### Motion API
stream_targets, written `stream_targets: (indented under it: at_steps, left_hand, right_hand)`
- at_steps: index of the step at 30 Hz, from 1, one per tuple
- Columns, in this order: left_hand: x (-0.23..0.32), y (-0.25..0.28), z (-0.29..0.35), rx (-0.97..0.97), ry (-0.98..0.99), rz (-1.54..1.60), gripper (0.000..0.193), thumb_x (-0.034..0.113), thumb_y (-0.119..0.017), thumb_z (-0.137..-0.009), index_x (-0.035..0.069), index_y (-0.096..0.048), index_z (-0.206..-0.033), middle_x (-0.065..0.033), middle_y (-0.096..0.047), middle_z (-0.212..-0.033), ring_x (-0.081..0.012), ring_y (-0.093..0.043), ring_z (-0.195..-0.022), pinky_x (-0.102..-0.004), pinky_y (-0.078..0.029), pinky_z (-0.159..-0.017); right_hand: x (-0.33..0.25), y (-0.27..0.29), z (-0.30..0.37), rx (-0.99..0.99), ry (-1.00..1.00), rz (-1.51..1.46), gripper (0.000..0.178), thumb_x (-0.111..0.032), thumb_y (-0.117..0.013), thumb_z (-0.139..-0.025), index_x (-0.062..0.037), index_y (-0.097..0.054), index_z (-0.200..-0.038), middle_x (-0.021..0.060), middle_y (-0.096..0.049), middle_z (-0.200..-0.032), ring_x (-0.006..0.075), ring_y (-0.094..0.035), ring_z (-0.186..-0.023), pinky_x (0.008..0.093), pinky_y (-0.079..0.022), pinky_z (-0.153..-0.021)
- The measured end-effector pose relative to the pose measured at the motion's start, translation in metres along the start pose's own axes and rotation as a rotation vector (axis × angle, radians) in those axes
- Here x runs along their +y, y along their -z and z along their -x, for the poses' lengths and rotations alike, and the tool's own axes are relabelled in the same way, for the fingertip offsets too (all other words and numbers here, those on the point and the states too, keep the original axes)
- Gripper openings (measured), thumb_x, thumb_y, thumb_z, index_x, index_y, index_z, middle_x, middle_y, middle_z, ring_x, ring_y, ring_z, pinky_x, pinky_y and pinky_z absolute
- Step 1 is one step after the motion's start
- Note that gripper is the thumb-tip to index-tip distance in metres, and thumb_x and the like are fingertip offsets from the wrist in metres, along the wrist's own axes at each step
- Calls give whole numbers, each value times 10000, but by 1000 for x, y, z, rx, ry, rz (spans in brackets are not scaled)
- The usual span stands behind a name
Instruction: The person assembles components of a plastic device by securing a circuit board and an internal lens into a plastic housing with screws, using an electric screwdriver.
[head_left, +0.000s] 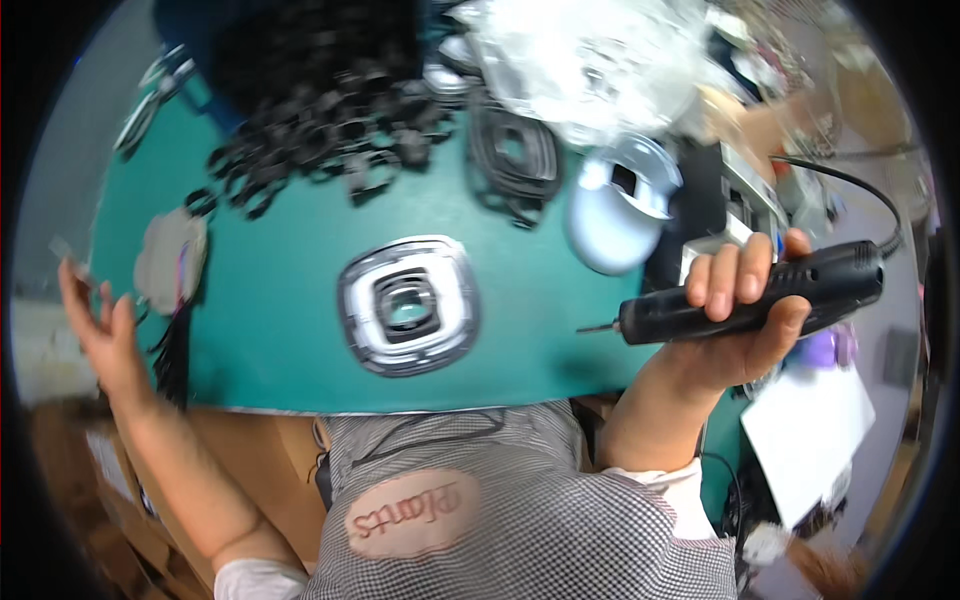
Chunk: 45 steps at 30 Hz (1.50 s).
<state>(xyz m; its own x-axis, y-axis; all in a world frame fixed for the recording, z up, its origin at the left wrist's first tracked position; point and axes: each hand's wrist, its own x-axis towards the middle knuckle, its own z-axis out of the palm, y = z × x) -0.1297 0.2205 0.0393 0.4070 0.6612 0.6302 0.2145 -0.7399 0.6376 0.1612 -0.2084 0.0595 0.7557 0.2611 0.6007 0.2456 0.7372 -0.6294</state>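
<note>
My right hand [745, 300] is wrapped round a black electric screwdriver [740, 297], raised over the table's right side. Its thin bit points left, and a cable leaves its back end. On the green table [270, 330], near the front edge, lies a rounded-square black-and-white ring part [455, 310] with a square black-rimmed opening. Neither hand touches it. My left hand [110, 340] is lifted at the far left with fingers apart. A small translucent speck shows close to its fingertips, too blurred to name. Beside that hand is a beige rounded piece [170, 262] with thin coloured wires and dark leads.
Many black rings [330, 140] are heaped at the back left. Stacked black frames [512, 150] stand behind the ring part, next to a pale blue rounded shell [615, 215]. Clear plastic bags [590, 60] lie behind. The screwdriver's cable [850, 180] loops at the right.
</note>
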Motion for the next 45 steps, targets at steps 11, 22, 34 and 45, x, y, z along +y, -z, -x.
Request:
stream_targets:
  at_steps: [11, 22, 34, 45]
  left_hand:
    - [44, -56, 26, -237, -144, 177, 979, 633, -575, -833, -16, -244, -1487, -170, -327, -1518, -320, -287, -1424, -483, -266, -1124]
    - [60, -58, 42, -349, -181, 62, 1032, 714, -572, -797, 34, -250, -1504, -145, -278, -1545, -312, -261, -1434, -521, -247, -1107]
    - [91, -77, 67, -475, -140, 79, 1079, 734, -600, -758, 12, -273, -1490, -154, -281, -1534, -301, -280, -1420, -481, -260, -1108]
    - [100, -107, 87, -639, -136, 147, 1063, 745, -598, -752, 21, -315, -1477, -164, -299, -1525, -300, -309, -1402, -461, -279, -1105]
  right_hand:
    - [-98, 98, -29, 608, 44, 1143, 427, -175, -796, -782, 8, -530, -1062, 48, -588, -761, 126, -568, -575, 258, -474, -547]
    - [-70, 221, -97, 374, -313, 1370, 372, -273, -796, -771, 1, -647, -975, 74, -677, -822, 141, -620, -704, 294, -493, -666]
    - [-105, 161, -64, 567, -150, 1009, 435, -330, -790, -796, -29, -541, -987, 41, -566, -733, 137, -546, -562, 275, -465, -528]
    - [-98, 119, 11, 239, 346, 311, 819, -823, -505, -752, -112, -518, -1158, 85, -575, -744, 214, -566, -554, 365, -506, -548]
